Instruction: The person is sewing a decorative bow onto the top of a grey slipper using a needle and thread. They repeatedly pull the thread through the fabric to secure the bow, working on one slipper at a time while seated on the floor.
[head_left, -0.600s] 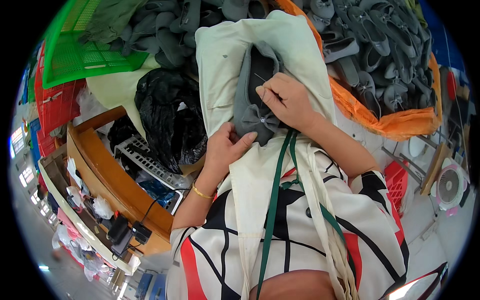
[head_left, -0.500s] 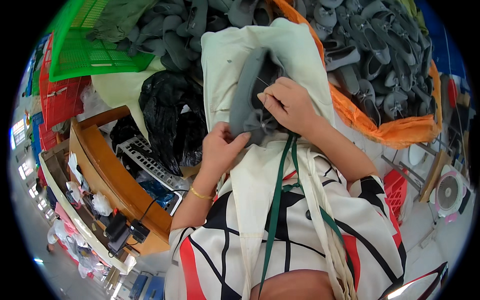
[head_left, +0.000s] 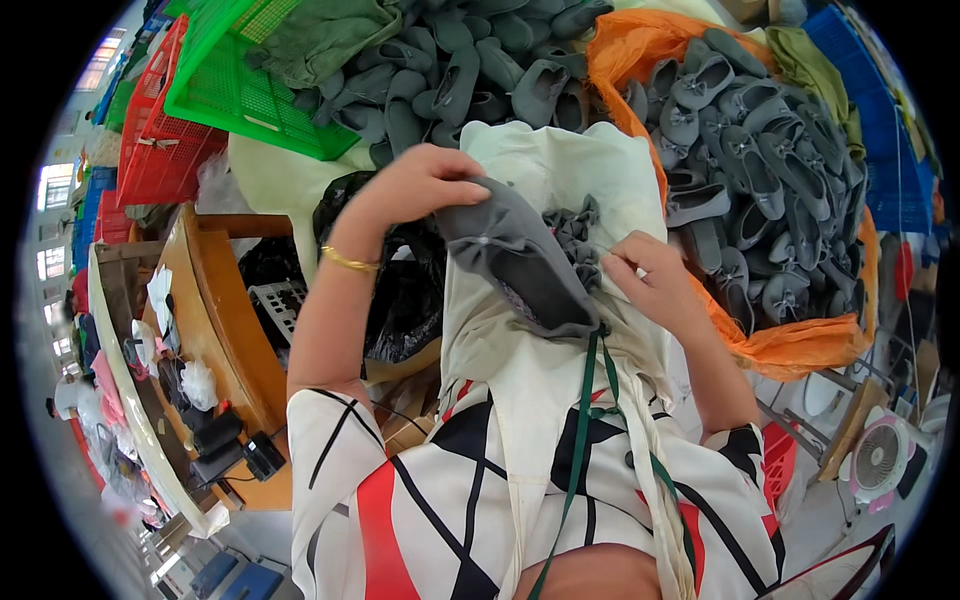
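Observation:
A grey fabric slip-on shoe (head_left: 520, 235) is held over my lap, its toe up to the left and its heel down to the right. My left hand (head_left: 425, 185) grips it at the toe, thumb on top. A small grey bow (head_left: 485, 243) sits on its upper. Right of the shoe, several loose grey bows (head_left: 575, 235) are bunched on the pale cloth (head_left: 630, 170) covering my lap. Beside them, my right hand (head_left: 650, 275) is pinched closed, thumb against forefinger; whatever lies between the fingertips is too small to tell.
Beyond my lap lies a heap of grey shoes (head_left: 455, 80). More fill an orange sack (head_left: 800, 355) at the right. Left stand a green crate (head_left: 215, 85), a red crate (head_left: 150, 150), a black plastic bag (head_left: 405, 320) and a wooden desk (head_left: 215, 340). A fan (head_left: 880, 455) stands far right.
The shoe has turned round, toe now pointing away from me. My left hand has moved up to its toe. My right hand has left the shoe's opening for the bows, now uncovered.

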